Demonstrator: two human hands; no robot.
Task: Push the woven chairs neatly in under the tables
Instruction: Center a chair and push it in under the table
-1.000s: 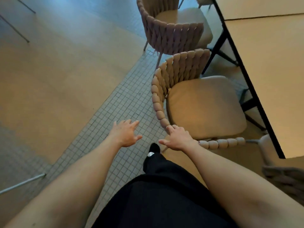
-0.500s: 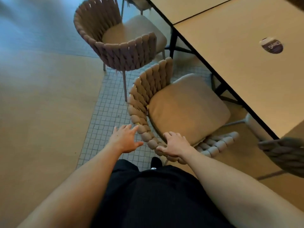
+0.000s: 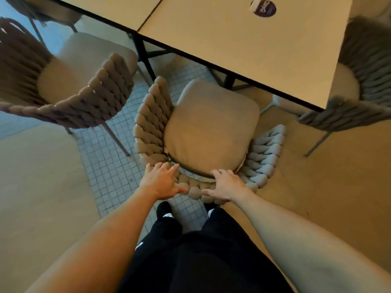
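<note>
Both hands (image 3: 161, 182) rest on woven chair (image 3: 209, 136); table sticker (image 3: 263, 7) unreadable

Woven chair (image 3: 152, 123) — beige cushion, seat front near table (image 3: 232, 43) edge, not yet under.

Floor (image 3: 42, 197) — tan with a tiled strip — bears three woven chairs (image 3: 152, 127) and tables (image 3: 232, 43).

Your bare forearms reach forward and down, nearly parallel. Your left hand (image 3: 160, 181) lies flat with fingers spread; your right hand (image 3: 224, 185) curls its fingers slightly.
</note>
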